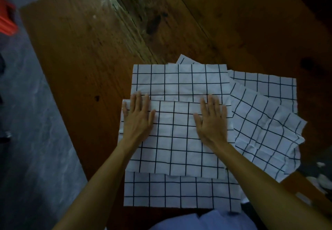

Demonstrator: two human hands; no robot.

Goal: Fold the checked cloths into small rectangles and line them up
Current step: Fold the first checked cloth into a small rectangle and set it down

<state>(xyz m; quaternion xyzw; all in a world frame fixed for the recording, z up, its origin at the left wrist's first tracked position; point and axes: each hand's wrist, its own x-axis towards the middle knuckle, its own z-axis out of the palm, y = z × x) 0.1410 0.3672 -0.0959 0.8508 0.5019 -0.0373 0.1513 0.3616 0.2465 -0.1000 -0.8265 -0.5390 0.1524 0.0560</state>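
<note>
Hands flat on cloth — both palms down, fingers straight and close together, gripping nothing. Left hand (138, 114) presses near the left end of a folded-over flap of the top checked cloth (179, 139); right hand (212, 120) presses near the flap's right end. Fingertips of both sit at the flap's far edge, which lies across the cloth roughly midway. Far part of the same cloth shows beyond the fingers, single layer, white with a dark grid. Near edge of the flap stops short of the cloth's near border, leaving a strip of checks exposed toward the person.

More checked cloths (265, 121) lie unfolded to the right, overlapping, rumpled, partly tucked under the top one — a corner of another pokes out at the far side. All rest on a brown wooden worktop (86, 59), stained and scuffed. Grey floor (27, 121) to the left; a red object (7, 19) at the upper left edge, too cropped to identify.
</note>
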